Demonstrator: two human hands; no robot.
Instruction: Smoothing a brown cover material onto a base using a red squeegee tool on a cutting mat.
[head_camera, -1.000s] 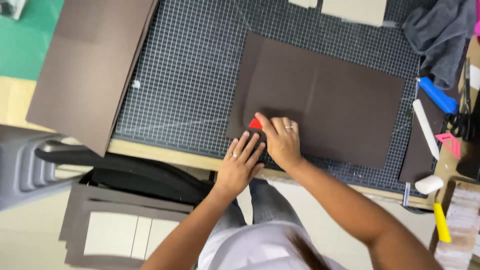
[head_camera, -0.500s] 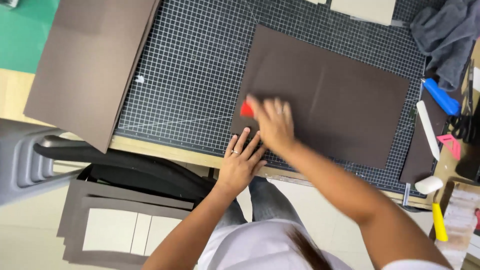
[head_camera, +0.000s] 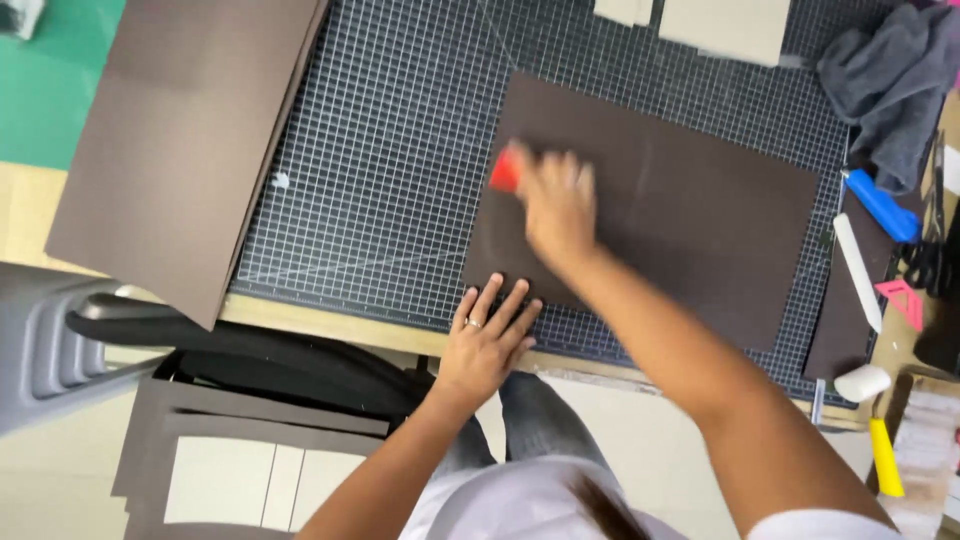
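A dark brown sheet (head_camera: 700, 210) lies flat on the gridded cutting mat (head_camera: 390, 180). My right hand (head_camera: 555, 205) is blurred with motion and grips a small red tool (head_camera: 505, 170), pressing it on the sheet near its left edge. My left hand (head_camera: 490, 335) lies flat with fingers spread on the sheet's near left corner, a ring on one finger.
A stack of brown sheets (head_camera: 180, 140) lies at the left. At the right are a grey cloth (head_camera: 890, 80), a blue-handled tool (head_camera: 880, 205), a white strip (head_camera: 858, 272), a pink triangle (head_camera: 905, 300) and a yellow-handled roller (head_camera: 870, 410). Pale boards (head_camera: 725, 25) sit at the far edge.
My right hand has slid the red tool away from me along the sheet's left part. My left hand has stayed pressed on the near corner.
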